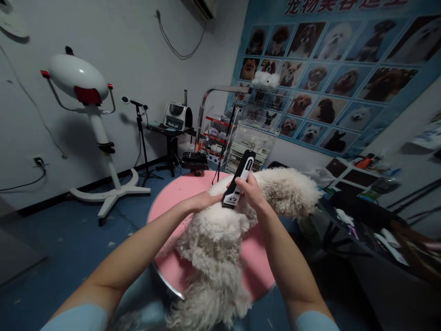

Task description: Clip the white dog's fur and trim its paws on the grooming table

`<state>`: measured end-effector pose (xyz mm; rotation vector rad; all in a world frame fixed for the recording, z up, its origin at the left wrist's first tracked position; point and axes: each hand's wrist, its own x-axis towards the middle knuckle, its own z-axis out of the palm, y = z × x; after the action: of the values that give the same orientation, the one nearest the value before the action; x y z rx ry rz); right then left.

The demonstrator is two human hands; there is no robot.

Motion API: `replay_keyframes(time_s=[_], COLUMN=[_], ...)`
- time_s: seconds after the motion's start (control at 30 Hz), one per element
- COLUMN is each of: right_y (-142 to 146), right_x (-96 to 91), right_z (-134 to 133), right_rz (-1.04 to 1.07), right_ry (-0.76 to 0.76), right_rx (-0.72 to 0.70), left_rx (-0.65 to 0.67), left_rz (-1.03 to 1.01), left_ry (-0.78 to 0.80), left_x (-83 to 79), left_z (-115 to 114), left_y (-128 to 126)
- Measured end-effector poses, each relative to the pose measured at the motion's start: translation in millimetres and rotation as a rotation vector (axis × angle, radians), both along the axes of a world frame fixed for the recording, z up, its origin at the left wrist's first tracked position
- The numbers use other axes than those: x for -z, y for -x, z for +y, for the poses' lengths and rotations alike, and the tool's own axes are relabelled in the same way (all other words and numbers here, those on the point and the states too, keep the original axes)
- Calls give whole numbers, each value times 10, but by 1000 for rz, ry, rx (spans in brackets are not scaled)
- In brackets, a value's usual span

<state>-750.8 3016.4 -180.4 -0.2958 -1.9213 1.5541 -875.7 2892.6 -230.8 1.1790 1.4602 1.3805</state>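
A fluffy white dog (220, 225) stands on a round pink grooming table (172, 193), its head (292, 191) toward the right and its rear nearest me. My right hand (251, 189) is wrapped round a black and white hair clipper (239, 180). The clipper's blade end points down at the dog's back, where the coat is short and smooth; longer curly fur covers the rear and head. My left hand (208, 201) lies flat against the dog's left side, close by the blade end. Its fingertips are partly hidden behind the clipper.
A metal grooming arm (206, 99) with a hanging dark strap rises behind the table. At left stands a white dryer (77, 76) on a wheeled base. Wire cages (255, 138) are behind the dog. A dark side table (361, 230) with tools stands at right.
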Motion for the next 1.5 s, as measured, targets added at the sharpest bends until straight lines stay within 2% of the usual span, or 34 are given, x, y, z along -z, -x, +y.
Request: replay_keyframes(time_s=[0.1,0.27,0.4,0.57,0.8,0.97,1.03,1.13,1.3,1.37,1.4,1.5], right_y=[-34,-78,-95,-135,-240,-288,-339,-520,-1053,-1218,-1259,-1185], right_x=[28,77,109,102,149,203,233,319,574,632,628,477], right_z=[-48,-94,-107,-155,-280,-312,-346,-456,-664,-693,-692,-622], right_rz=[-25,-45,-49,-63,-123,-114,-112,-126,-65,43,115,273], right_ry=[-11,-7,-111,-173,-101,-145,-194,-329,-728,-779,-728,-385], right_rx=[-24,-38,11,28,-32,-31,-16,-56,-157,-91,-20,292], left_rx=[20,1,-8,-26,-66,-79,-74,-29,13,86,120,103], left_rz=[16,47,100,110,90,20,22,80,80,-5,-49,-137], left_ry=[56,34,17,25,41,105,126,45,-22,-28,-35,-89], left_x=[-23,-52,-42,-12,86,58,50,65,96,116,133,209], left_z=[-25,-69,-60,-51,-6,-10,-16,-10,-31,-69,-88,-121], left_y=[-9,-26,-13,9,50,55,41,-6,-96,-118,-127,-161])
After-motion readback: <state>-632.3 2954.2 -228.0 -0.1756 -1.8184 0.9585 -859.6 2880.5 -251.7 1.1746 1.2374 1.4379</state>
